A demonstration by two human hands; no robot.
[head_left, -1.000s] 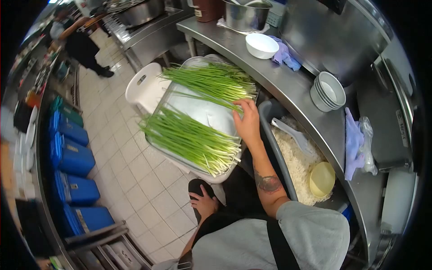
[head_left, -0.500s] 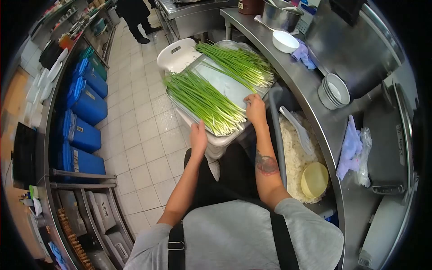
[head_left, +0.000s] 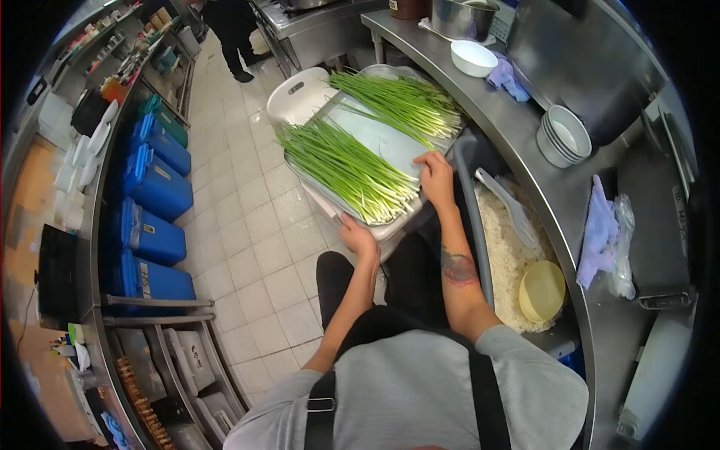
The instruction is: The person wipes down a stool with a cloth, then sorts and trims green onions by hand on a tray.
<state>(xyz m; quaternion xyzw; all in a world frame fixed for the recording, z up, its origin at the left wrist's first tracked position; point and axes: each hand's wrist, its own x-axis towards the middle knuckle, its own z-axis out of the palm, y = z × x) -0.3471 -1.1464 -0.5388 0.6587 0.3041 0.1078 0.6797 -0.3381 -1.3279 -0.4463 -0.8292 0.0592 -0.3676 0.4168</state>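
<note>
A metal tray [head_left: 375,135] lies tilted in view on a white plastic stool or chair [head_left: 298,97]. Two bunches of green onions rest on it, the near bunch [head_left: 345,169] and the far bunch [head_left: 401,101], with bare metal between them. My left hand [head_left: 360,238] is closed on the tray's near edge, its fingertips partly hidden by the rim. At the right edge, beside the white onion ends, my right hand [head_left: 437,178] has its fingers closed on the rim.
To the right, a grey tub [head_left: 480,225] holds pale grains, a white scoop [head_left: 510,210] and a yellow bowl [head_left: 541,291]. A steel counter [head_left: 517,142] curves past it. Blue bins [head_left: 157,184] line the left. Another person [head_left: 229,34] stands at the back.
My left hand has come up from my knee to the tray's near edge. My right hand has moved from the far bunch's white ends to the rim. The view has shifted.
</note>
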